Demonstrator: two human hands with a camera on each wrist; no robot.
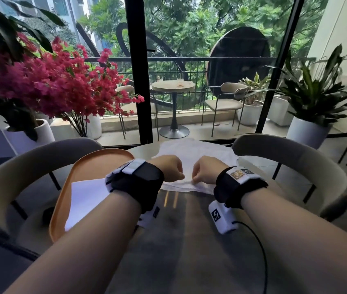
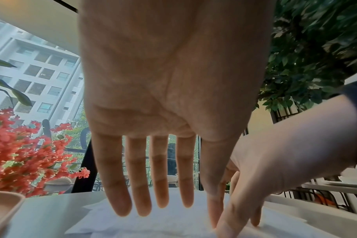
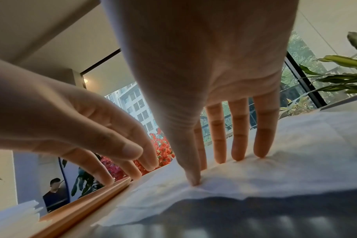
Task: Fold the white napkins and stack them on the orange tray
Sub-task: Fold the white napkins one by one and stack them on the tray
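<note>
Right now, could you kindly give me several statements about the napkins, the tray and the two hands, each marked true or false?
1. The orange oval tray lies left of the unfolded white paper napkin. True.
2. The tray holds nothing. False: flat white folded napkins already lie in it.
3. Both the left hand and right hand are at the unfolded napkin's near edge. True.
4. The right hand's fingertips hover above the unfolded napkin. False: they press into it.
5. The unfolded napkin lies on the tray. False: it lies on the round table.
</note>
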